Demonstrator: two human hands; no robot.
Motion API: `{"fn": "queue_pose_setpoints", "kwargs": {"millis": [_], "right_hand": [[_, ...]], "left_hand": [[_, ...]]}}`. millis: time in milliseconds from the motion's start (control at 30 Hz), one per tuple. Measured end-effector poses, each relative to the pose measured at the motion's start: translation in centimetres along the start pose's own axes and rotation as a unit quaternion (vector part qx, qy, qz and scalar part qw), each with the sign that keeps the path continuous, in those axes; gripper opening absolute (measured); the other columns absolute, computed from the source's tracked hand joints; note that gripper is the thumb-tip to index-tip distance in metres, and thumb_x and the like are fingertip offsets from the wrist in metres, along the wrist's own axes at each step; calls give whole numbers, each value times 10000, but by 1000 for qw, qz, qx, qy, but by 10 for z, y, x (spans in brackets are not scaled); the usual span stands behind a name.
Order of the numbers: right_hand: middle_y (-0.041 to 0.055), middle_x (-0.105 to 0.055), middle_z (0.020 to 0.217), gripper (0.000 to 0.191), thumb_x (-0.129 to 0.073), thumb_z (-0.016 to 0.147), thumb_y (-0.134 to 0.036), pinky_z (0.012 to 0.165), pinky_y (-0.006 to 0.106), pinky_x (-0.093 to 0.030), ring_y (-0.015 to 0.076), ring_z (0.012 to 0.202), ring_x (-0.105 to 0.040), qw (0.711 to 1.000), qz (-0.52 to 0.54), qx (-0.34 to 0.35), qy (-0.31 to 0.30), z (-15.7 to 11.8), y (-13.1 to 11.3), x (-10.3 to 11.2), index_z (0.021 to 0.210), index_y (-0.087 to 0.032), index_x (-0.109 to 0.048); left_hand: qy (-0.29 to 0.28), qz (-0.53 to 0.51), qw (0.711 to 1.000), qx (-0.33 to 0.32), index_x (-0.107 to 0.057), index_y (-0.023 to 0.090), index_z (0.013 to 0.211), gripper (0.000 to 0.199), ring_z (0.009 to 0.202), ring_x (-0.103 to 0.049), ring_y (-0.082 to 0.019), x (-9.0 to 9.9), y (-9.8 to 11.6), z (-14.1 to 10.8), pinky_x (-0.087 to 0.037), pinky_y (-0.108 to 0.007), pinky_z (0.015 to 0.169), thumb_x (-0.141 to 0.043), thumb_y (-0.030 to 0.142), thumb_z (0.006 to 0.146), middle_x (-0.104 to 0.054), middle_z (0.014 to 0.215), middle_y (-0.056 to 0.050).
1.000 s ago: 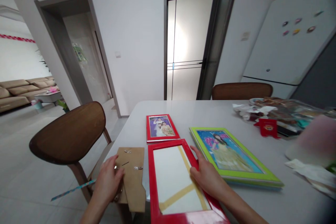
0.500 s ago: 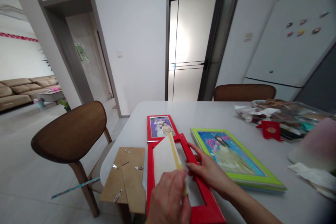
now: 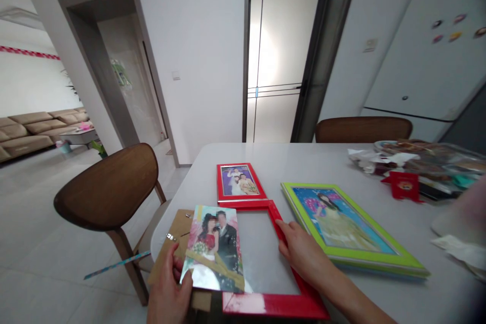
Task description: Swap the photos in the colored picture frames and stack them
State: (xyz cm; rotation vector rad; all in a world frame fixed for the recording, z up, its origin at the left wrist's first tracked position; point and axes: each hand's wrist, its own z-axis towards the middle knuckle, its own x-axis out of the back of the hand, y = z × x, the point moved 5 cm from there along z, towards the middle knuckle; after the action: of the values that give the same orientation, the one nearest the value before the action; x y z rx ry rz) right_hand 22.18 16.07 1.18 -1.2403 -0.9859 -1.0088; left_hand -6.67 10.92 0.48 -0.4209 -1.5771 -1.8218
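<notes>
My left hand (image 3: pixel 169 286) grips the lower left edge of a glossy photo (image 3: pixel 228 243) showing a couple. The photo is raised face up over the left side of an opened red picture frame (image 3: pixel 277 305), hiding part of it. My right hand (image 3: pixel 304 253) is closed on that frame's right side; the tabletop shows through its opening. Partly covered by the photo, a brown backing board (image 3: pixel 179 224) with metal clips lies at the left. A smaller red framed photo (image 3: pixel 261 181) touches or nearly touches the far end of the opened frame.
Right of my right hand lies a green framed photo (image 3: pixel 341 193) on the white table (image 3: pixel 304 162). A red packet (image 3: pixel 404 187), crumpled tissue and plastic-wrapped items sit farther right. One wooden chair (image 3: pixel 110 187) stands at the left, another chair (image 3: pixel 364 129) behind the table.
The white-backed sheet with a yellowish strip has come out of the red frame and moved left, its picture side now showing. My right hand stays on the frame.
</notes>
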Motion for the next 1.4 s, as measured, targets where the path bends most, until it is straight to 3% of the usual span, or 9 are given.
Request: {"fn": "queue_pose_setpoints", "kwargs": {"millis": [200,367,600,700,833,933,1033,1133,1400], "right_hand": [[160,-528,996,403,-415,681,-112,809,317,-362,224,916,-500,998,16,27,51,0,-3,5,1066,-80,-529],[106,-549,1007,442,-443,704,-220,765,332,-407,184,829,-535,962,264,47,57,-6,-30,4,1138,-144,-470],[-66,-509,585,684,-505,627,-134,446,185,-344,72,468,-469,736,672,-56,-68,-1,-85,-19,1257,-142,-237],[-57,-534,644,712,-534,617,-118,488,186,-366,65,510,-479,692,721,-33,-33,-2,-98,7,1260,-179,-235],[34,-568,922,621,-542,679,-263,632,247,-434,117,731,-554,690,724,-15,-12,-9,-96,28,1244,-214,-290],[98,-525,1068,595,-525,698,-327,698,279,-442,152,841,-558,698,705,-122,-36,-14,-78,8,1234,-180,-314],[108,-571,1010,622,-489,723,-338,668,298,-457,159,778,-589,635,746,-185,-83,-19,-67,-18,1265,-166,-238],[61,-632,918,571,-482,714,-252,646,276,-467,156,755,-605,584,799,-129,-64,-16,-61,-17,1245,-197,-280],[39,-673,825,617,-377,648,-134,540,258,-480,169,655,-633,700,700,-136,-38,-10,-16,7,1257,-172,-286]], "left_hand": [[0,99,992,-82,-455,140,1073,377,820,-578,-229,-3,6,-1,-470,-391,733,-440,283,724,-586,870,-76],[13,112,973,-202,-477,165,1073,363,973,-530,-248,-8,28,-11,-442,-423,817,-469,224,715,-574,1033,-115],[-86,98,947,-295,-381,141,1221,652,1187,-321,-302,-48,61,-25,-326,-483,935,-511,117,583,-366,1301,-140],[-59,47,957,-281,-371,148,1231,657,1208,-296,-256,-48,70,-16,-281,-459,974,-417,27,587,-355,1312,-116],[-4,-122,972,-198,-402,189,1203,449,1163,-384,-187,-30,84,-2,-302,-381,979,-372,99,763,-454,1249,-72],[18,-294,953,-75,-386,190,1205,378,1111,-447,-195,-28,89,-1,-362,-366,937,-370,239,830,-503,1200,-73],[-8,-424,905,10,-322,170,1242,433,1029,-524,-203,-46,94,-9,-441,-342,857,-357,317,836,-569,1117,-89],[-24,-442,897,22,-328,145,1239,491,1065,-492,-205,-62,97,-18,-422,-311,879,-408,353,801,-560,1129,-99],[-124,-246,959,-60,-375,96,1202,471,1144,-408,-215,-71,76,-17,-344,-368,951,-439,186,744,-438,1247,-149]]}}
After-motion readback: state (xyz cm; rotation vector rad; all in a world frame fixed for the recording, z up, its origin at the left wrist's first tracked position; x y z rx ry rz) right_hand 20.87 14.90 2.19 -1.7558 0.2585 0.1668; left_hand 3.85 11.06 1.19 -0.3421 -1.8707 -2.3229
